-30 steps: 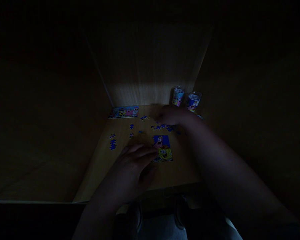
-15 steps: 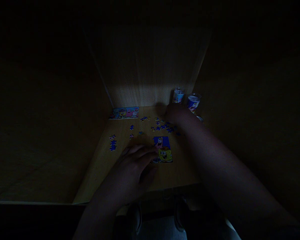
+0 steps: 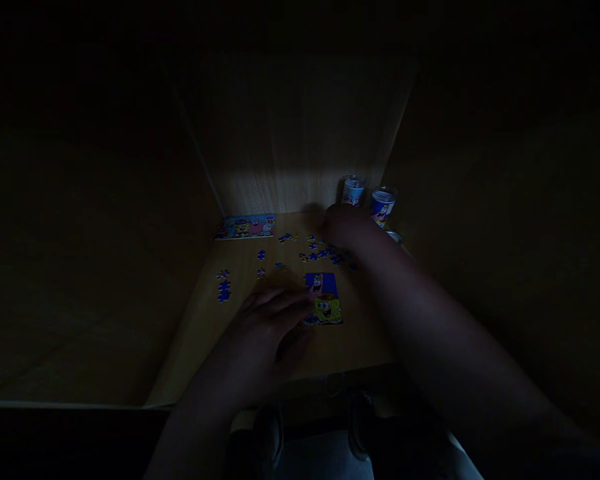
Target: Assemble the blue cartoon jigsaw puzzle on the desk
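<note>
A partly assembled jigsaw puzzle (image 3: 325, 308) with cartoon figures in yellow, pink and blue lies near the front of the wooden table. My left hand (image 3: 273, 320) rests flat at its left side, fingers stretched out, their tips over the puzzle's left edge. Farther back, my right hand (image 3: 344, 227) reaches in above the far end of the loose blue puzzle pieces (image 3: 325, 254). Its fingers point down and away, hidden by the back of the hand and the dark, so anything in them cannot be seen.
A flat cartoon picture (image 3: 247, 227) lies at the back left. Two clear containers with printed labels, one nearer the wall (image 3: 353, 191) and one farther right (image 3: 382, 205), stand behind my right hand. Several pieces (image 3: 224, 291) sit at the left. Wooden panels enclose the table's back and sides.
The view has shifted slightly, and the scene looks a little darker. My right hand stays over the back pieces with little movement; my left hand remains at the puzzle's left edge.
</note>
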Tool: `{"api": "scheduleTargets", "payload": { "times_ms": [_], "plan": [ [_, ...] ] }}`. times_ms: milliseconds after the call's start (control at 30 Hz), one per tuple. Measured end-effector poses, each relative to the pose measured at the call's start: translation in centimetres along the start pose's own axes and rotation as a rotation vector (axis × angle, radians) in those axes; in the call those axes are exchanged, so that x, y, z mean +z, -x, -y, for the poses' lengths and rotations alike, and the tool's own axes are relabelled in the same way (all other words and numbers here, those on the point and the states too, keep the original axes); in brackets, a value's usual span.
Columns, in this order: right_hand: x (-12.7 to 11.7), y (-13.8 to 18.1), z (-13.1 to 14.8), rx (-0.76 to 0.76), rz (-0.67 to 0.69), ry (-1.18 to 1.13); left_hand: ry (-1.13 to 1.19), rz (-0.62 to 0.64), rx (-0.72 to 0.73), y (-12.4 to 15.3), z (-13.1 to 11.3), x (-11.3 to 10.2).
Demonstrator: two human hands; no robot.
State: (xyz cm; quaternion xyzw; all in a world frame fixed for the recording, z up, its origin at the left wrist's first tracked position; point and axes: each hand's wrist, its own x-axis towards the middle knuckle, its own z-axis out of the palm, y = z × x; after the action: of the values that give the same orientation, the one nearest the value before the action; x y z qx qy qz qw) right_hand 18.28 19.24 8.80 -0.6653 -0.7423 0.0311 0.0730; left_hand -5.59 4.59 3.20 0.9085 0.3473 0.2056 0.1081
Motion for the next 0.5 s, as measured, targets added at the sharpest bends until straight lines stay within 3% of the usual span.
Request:
{"api": "scheduleTargets", "payload": {
  "times_ms": [133,267,400,500],
  "plan": [
    [-2.2,2.5,0.3,0.014,-0.035,-0.008,0.029,-0.021,0.004,-0.1,-0.2,-0.2],
    [-2.6,8.4,0.9,-0.065,-0.112,-0.105,0.041,-0.035,-0.015,-0.1,-0.4,-0.2],
    [0.6,14.2,1.3,-0.085,-0.197,-0.290,0.017,-0.042,-0.027,-0.1,-0.4,-0.2],
    [3.8,16.4,1.2,-0.139,-0.277,-0.346,-0.021,-0.051,-0.035,-0.1,-0.3,-0.1]
  ]
}}
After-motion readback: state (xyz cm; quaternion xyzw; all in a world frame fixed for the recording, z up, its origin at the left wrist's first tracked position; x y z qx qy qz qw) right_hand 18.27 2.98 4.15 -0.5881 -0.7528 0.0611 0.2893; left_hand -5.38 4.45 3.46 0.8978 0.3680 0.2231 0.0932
